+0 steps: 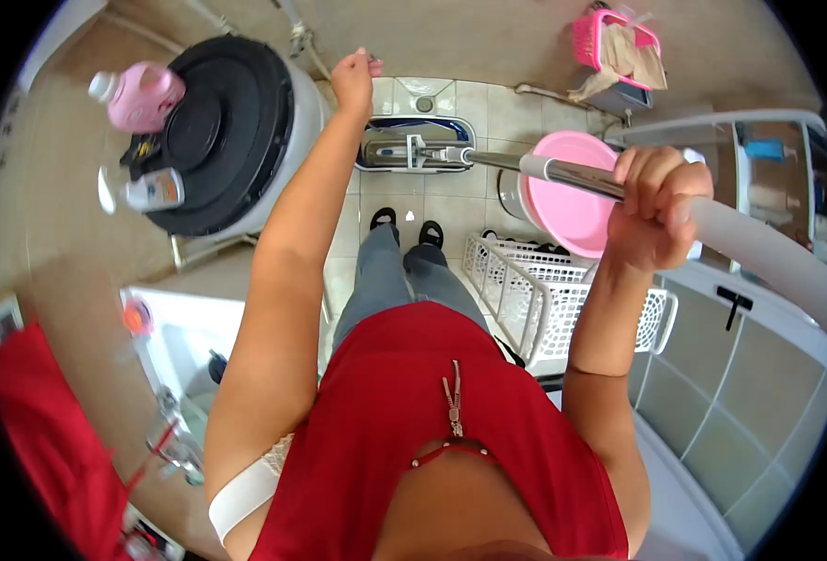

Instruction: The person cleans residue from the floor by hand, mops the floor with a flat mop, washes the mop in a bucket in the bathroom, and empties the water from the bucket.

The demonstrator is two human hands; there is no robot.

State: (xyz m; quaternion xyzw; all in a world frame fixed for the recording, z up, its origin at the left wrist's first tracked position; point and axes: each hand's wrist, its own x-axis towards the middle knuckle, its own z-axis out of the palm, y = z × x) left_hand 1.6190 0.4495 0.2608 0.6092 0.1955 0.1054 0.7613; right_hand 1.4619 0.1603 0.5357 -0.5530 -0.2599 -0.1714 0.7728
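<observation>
My right hand [661,206] is wrapped round the metal and white handle [572,175] of a flat mop. The handle slants from my hand down to the mop's grey head [390,151], which sits inside a long, narrow mop bucket [470,131] on the floor tiles. My left hand [354,82] is stretched far forward, above the bucket's left end and near the wall. Its fingers are curled; whatever they might hold does not show. A pipe with a valve [299,37] runs along the wall to the left of that hand.
A round white washing machine [306,112] with a black lid carries a pink detergent bottle [147,98] and a spray bottle [156,190]. On the right are a pink basin [572,201], a white basket rack [549,299] and a glass-doored cabinet [741,393]. A sink [213,323] stands at left.
</observation>
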